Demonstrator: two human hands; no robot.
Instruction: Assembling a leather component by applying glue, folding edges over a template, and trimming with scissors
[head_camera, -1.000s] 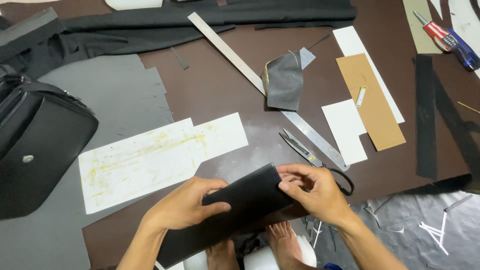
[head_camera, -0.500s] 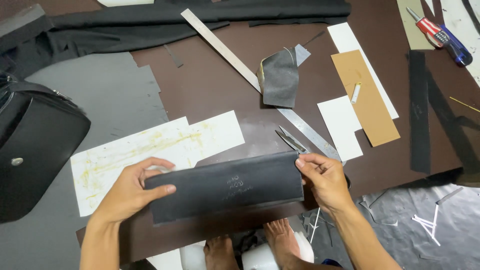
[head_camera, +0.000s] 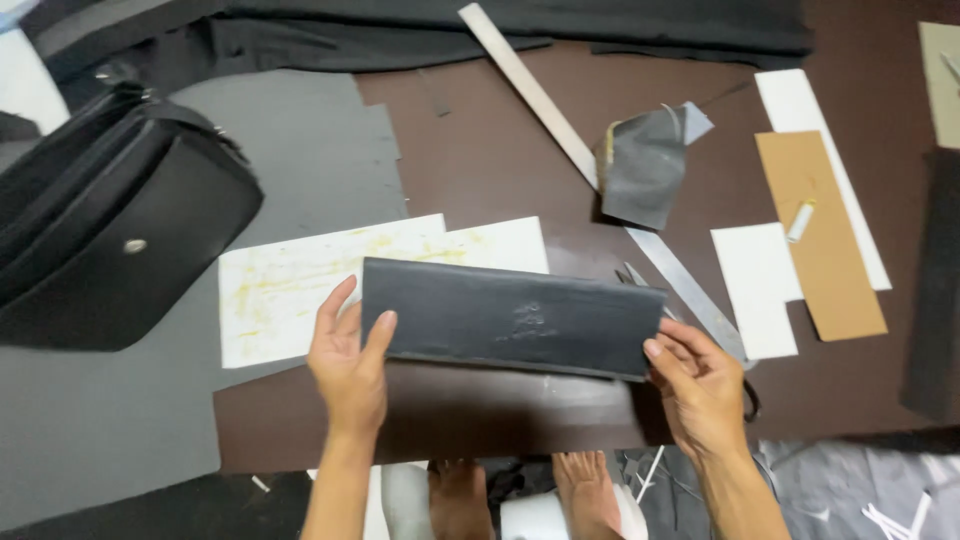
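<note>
No packages, labels, signs or screens in view. Only marking anywhere: faint embossed stamp (head_camera: 527, 319) on dark leather strip (head_camera: 510, 318), just right of strip's centre, same dark grey as leather, small, irregular outline, detail not legible.

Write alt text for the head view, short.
Two bare hands, left hand and right hand, hold a long black leather panel by its ends above a brown sheet. A black bag, metal ruler and paper patterns lie around it.
</note>
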